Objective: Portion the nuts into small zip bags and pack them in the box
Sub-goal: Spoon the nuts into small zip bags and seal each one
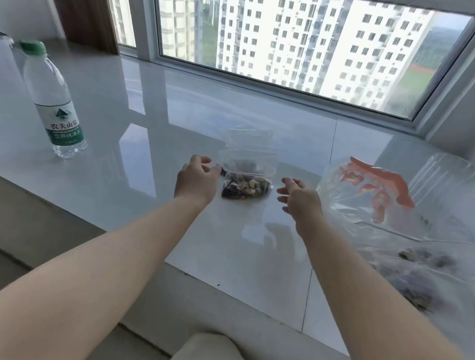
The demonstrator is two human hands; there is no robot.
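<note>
While both grips [199,173] [298,197] hang loosely curled, neither holds the zip bag [245,174]

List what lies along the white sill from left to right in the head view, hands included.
Clear plastic water bottle with green cap → left hand → small clear zip bag of mixed nuts → right hand → large clear plastic bag with red print.

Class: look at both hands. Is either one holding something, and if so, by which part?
Nothing is held. The left hand and right hand flank the small clear zip bag of mixed nuts, fingers loosely curled, apparently not gripping it.
</note>
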